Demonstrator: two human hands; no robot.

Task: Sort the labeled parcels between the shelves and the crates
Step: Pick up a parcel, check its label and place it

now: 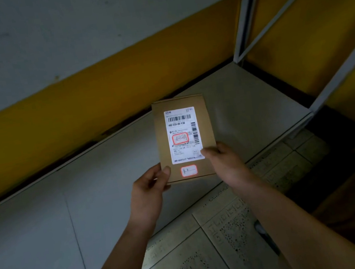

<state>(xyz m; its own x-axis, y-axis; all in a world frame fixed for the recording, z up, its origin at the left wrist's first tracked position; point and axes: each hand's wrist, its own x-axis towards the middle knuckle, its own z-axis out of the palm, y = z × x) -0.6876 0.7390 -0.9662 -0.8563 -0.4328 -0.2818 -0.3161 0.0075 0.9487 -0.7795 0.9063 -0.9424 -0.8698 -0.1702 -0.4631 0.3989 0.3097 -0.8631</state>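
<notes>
Above the grey shelf [107, 169]: a labelled cardboard parcel [204, 115], face up.
Left hand [150, 186] and right hand [223, 162] pinch its near corners; keep it level, read the label, then shelve.

My feed is dim and murky. The brightest thing I get is the white printed shipping label [183, 135] on the flat brown cardboard parcel [204, 118], glaring a little, its fine print soft. Right of and below the label my view sinks into near-black shadow; above and right, the white metal shelf post [244, 24] leans with wide-angle distortion.
</notes>
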